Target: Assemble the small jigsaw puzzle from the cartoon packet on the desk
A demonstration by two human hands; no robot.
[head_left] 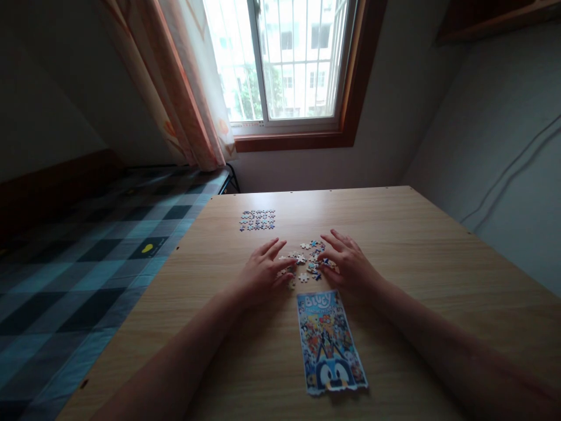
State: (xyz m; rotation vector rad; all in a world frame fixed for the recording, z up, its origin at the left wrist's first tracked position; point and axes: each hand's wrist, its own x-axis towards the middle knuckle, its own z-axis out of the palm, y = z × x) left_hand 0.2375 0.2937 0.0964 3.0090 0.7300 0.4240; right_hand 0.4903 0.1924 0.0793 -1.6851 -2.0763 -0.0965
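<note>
A small pile of loose jigsaw pieces [304,258] lies in the middle of the wooden table [416,245]. My left hand [262,272] rests flat on the table at the pile's left edge, fingers spread and touching the nearest pieces. On the pile's right side my right hand [346,260] has its fingers stretched out, the thumb and forefinger close together over a piece. A colourful torn picture sheet [329,341] lies just in front of the pile, nearer to me.
A neat patch of laid-out puzzle pieces [258,220] sits at the table's far left. A bed with a blue checked cover [65,275] adjoins the table's left edge. Behind are a window [284,64], a curtain [184,88] and walls.
</note>
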